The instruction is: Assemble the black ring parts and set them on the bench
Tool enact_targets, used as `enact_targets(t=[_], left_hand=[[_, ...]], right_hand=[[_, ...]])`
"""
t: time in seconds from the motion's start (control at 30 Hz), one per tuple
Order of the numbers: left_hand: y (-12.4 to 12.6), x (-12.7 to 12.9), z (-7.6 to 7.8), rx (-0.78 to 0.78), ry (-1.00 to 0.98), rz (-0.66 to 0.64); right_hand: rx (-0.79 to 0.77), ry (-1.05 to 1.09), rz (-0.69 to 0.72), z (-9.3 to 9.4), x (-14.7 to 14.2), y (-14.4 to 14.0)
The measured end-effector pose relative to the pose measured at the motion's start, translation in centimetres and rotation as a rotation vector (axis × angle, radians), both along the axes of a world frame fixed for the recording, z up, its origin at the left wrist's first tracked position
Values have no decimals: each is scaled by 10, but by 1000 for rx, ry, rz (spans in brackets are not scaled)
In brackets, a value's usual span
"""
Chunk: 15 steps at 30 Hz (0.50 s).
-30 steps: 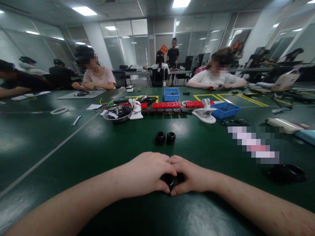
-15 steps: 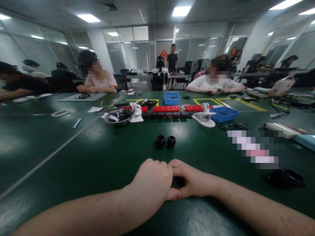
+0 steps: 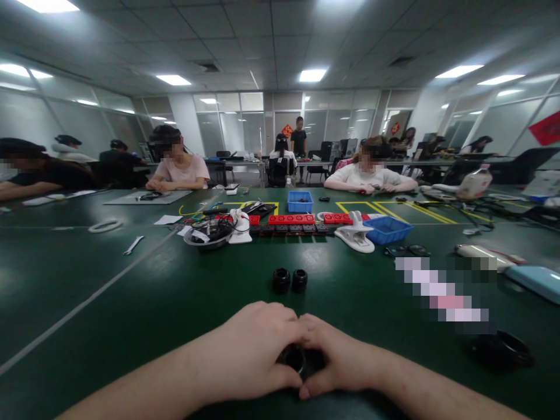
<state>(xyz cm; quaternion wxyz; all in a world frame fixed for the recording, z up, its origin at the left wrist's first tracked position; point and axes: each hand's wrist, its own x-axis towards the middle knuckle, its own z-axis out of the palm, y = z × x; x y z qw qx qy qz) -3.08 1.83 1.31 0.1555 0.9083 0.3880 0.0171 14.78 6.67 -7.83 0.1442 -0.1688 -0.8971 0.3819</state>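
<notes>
Black ring (image 3: 294, 357), some small round part, is gripped between both hands low in the middle of the view, right at the near edge of the green table (image 3: 131, 303). Only a sliver of it is seen in the gap between the fingers, so its exact shape can't really be told, and no long axis can be made out. The left hand (image 3: 256, 347) is curled over it from the left, knuckles up, thumb tucked underneath. The right hand (image 3: 339, 364) is closed on it from the right, thumb tip pressed in below. The fingertips of the two hands are touching above the ring, so it's pinned dead centre, with neither hand nearer than the other.

Two more black rings (image 3: 290, 280) are sat side by side, touching, further out on the table, straight ahead of the hands and well apart from them. A bigger black ring (image 3: 501, 350) is lying off to the right. Beyond that, a row of red blocks (image 3: 291, 219) and a blue tray (image 3: 387, 229) can be seen.
</notes>
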Motion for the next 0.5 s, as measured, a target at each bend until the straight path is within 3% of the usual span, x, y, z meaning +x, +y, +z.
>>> enact_targets(t=[0.07,0.17,0.5], left_hand=[[4,-4,2,-76,-32,-124],[8,-5,0,-117,-35,-178],[-2,11,-6,16,90,-6]], right_hand=[[11,4,14,-2,0,1],[33,-6,28,-5,-1,2],[29,25,-7,-5,0,1]])
